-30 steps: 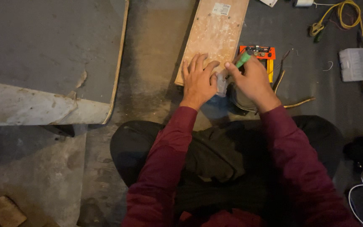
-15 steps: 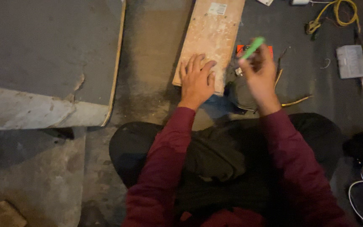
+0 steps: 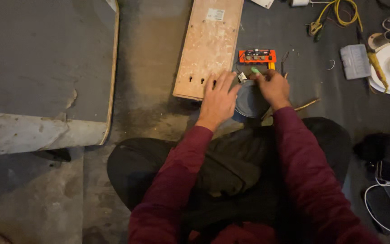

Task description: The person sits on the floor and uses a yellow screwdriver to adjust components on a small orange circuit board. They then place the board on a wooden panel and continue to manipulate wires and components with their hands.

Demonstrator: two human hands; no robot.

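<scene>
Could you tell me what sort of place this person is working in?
It looks like a makeshift workspace on a bare concrete floor, perhaps a garage or a building site. A wooden board, loose yellow cable and an orange tool lie about, and the right hand holds a green-handled tool.

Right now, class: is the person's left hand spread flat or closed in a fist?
Spread. The left hand lies palm down with fingers fanned apart, at the near end of the wooden board.
</scene>
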